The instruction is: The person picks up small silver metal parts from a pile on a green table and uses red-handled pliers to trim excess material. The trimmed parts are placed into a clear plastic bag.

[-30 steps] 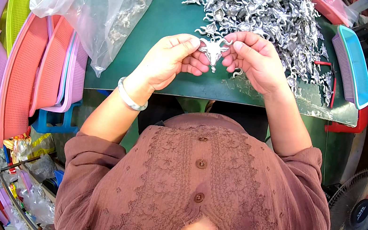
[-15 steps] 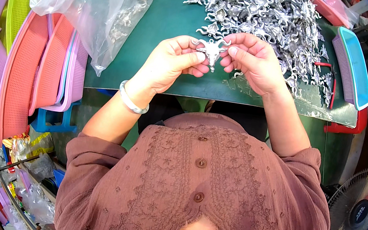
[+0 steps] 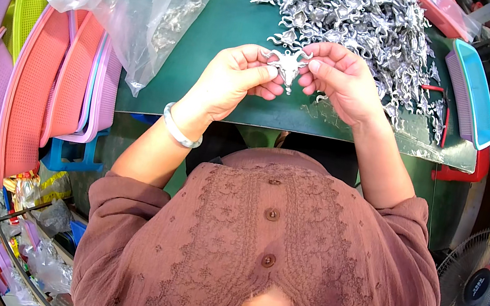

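— Two hands on one piece?
— Yes: left hand [image 3: 231, 78] and right hand [image 3: 341, 79] pinch the small silver casting [image 3: 288, 66] above the green desk [image 3: 226, 23].
— Risk?
— Thin prongs could bend or slip into the heap of castings [image 3: 366, 19] at one o'clock.

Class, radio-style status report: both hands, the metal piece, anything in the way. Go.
Left hand and right hand pinch one silver metal piece between them, above green table. Pile of metal pieces just behind. Nothing in between.
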A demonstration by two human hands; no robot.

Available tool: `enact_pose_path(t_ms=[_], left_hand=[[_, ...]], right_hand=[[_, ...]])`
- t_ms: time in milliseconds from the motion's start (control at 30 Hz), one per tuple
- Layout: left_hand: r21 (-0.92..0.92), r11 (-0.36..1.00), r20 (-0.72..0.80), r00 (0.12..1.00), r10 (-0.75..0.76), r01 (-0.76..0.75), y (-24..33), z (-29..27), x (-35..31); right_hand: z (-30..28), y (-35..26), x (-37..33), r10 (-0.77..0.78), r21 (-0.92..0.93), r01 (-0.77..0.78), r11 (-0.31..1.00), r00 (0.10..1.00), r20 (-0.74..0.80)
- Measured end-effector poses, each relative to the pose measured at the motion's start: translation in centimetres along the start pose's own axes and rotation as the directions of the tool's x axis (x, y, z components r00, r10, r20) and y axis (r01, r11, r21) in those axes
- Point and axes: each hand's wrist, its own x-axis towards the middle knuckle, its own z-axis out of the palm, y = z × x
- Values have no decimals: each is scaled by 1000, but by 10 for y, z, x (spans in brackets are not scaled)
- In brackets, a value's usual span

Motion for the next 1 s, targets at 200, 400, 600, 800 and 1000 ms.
enact_pose_path(t_ms=[200, 400, 600, 800, 1000], left_hand=[[-10, 1000, 3, 1000, -13, 13, 1, -1, 0], [-48, 998, 7, 999, -34, 35, 2, -2, 2], [-101, 992, 4, 997, -73, 73, 3, -3, 2], [-215, 967, 29, 991, -133, 136, 0, -7, 4], [-291, 944, 54, 987, -149, 158, -2, -10, 5]], right_hand=[[0, -1, 0, 21, 9, -21, 1000, 1000, -4], [1, -3, 1, 24, 15, -24, 1000, 1000, 5], [-2, -1, 2, 23, 8, -24, 1000, 999, 26], [0, 1, 3, 34, 31, -34, 999, 999, 11], [1, 2, 3, 67, 44, -66, 997, 998, -8]])
